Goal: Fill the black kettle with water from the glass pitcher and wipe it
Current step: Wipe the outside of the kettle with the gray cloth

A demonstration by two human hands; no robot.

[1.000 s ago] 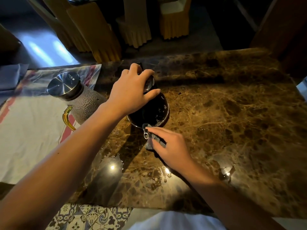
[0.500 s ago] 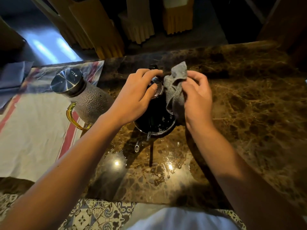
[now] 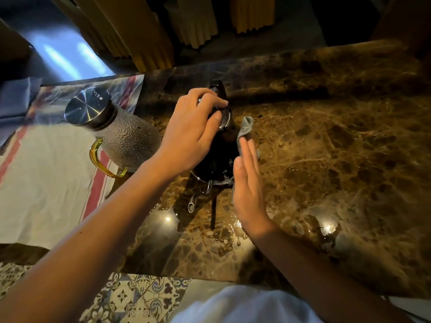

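Observation:
The black kettle (image 3: 217,159) stands on the brown marble counter (image 3: 326,159), its thin spout (image 3: 192,203) pointing toward me. My left hand (image 3: 193,134) grips the kettle's lid from above, fingers curled over it. My right hand (image 3: 249,183) lies flat with straight fingers against the kettle's right side, pressing a grey cloth (image 3: 245,129) onto it; the cloth's tip sticks up past my fingertips. The textured glass pitcher (image 3: 123,138), with a steel lid and amber handle, stands just left of the kettle on a white towel (image 3: 46,178).
Water is spilled on the counter (image 3: 221,231) in front of the kettle. A folded blue cloth (image 3: 14,101) lies at the far left. Yellow-covered chairs (image 3: 144,31) stand beyond the counter's far edge. Patterned floor tiles (image 3: 130,297) show below the near edge.
My right hand went from the kettle's front base up to its top with the cloth, then slid down the right side and flattened. My left hand stayed on the lid.

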